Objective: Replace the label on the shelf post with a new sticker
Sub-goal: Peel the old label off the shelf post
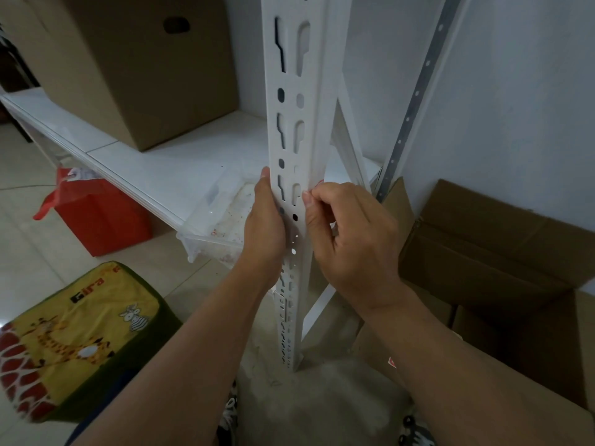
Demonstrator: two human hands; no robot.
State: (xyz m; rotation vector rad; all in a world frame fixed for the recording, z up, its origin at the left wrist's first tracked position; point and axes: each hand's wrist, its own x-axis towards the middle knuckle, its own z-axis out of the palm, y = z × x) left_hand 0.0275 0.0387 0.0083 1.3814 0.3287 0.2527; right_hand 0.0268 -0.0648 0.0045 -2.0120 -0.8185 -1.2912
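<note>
A white slotted metal shelf post (pixel 291 101) runs upright through the middle of the head view. My left hand (pixel 264 225) grips its left edge at mid height, thumb pointing up along the post. My right hand (pixel 349 235) is curled against the post's right edge, with thumb and fingertips pinching at a small red-and-white label (pixel 318 182) that barely peeks out above the knuckles. Most of the label is hidden behind my fingers. A small red-and-white sticker piece (pixel 392 362) shows by my right forearm.
A white shelf board (pixel 135 156) carries a big cardboard box (pixel 141 66) and a clear plastic tray (pixel 222 217). Open cardboard boxes (pixel 495 249) stand at the right by the wall. A red bag (pixel 96 214) and a giraffe-print cushion (pixel 74 339) sit on the floor at left.
</note>
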